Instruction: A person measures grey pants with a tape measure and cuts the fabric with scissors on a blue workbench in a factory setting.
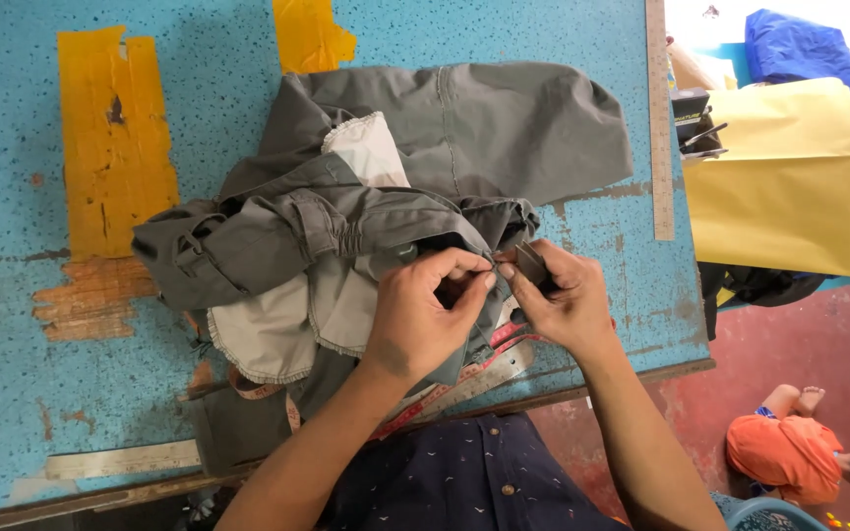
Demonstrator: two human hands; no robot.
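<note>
Here, your left hand (425, 313) and right hand (558, 295) meet at the near right side of the grey trousers (415, 187), fingertips almost touching each other. Left fingers are pinched together on a fold of the grey cloth; right fingers are clamped on a small dark tab of the same garment, though what that tab is cannot be told. The trousers lie in a crumpled heap at the middle of the blue table (12, 374), legs bunched toward the far side, waistband twisted toward the left. Pale pocket linings (277, 334) with frayed edges are turned out near you and one more shows higher up. Cloth is olive-grey, creased, with visible seams. A measuring tape (464, 379) runs out from under the heap, close under your wrists, ending near the table's front edge. Yellow tape patches (115, 138) sit well left of the garment, and bare worn spots show in the paint beneath them. A long metal ruler (660, 118) lies along the right edge of the table, near the trousers but apart from them. Open tabletop lies to the left and far left; on the right the edge is close to your right hand. Beyond that edge: a yellow sheet (789, 177), red floor, and a person in orange (779, 452) low on the floor.
</note>
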